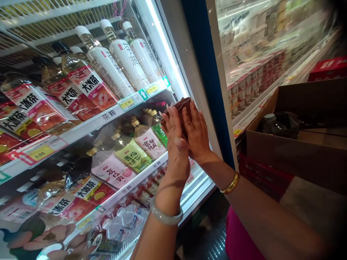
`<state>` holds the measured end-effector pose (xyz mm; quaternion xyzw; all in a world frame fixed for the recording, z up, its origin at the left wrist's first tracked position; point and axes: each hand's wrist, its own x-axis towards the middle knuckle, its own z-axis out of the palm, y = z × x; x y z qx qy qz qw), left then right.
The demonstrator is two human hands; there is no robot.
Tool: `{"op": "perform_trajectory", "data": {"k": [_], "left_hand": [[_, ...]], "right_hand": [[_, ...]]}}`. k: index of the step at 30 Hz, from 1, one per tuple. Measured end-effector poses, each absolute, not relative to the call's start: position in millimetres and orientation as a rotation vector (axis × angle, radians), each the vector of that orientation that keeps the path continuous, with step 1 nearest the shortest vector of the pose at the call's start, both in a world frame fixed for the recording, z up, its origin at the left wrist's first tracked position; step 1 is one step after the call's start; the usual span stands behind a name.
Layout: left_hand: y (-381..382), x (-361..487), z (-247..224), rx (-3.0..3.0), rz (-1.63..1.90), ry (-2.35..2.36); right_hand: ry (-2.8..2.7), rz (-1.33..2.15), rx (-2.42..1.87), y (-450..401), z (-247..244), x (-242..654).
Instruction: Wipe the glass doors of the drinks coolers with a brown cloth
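Brown cloth (183, 103) sandwiched between left hand (176, 142) and right hand (197, 131), fingers near straight, palms pressing it from either side. It sits at the right edge of the drinks cooler (159, 160), just right of the bottles; open cardboard box (284, 144) farther right.

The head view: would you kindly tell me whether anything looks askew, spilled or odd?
Nothing stands out: shelves and tea bottles slant together, likely from camera tilt, and no spill shows. The brown item between left hand and right hand is partly hidden.
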<state>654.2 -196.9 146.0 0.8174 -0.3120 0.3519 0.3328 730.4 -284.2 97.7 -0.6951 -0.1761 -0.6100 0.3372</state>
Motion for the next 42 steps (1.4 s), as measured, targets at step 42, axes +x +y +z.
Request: {"op": "perform_trajectory", "data": {"k": [42], "left_hand": [[-137, 642, 83, 2.577, 1.672, -0.112]], "right_hand": [[-0.710, -1.614, -1.898, -263, 84, 708]]}}
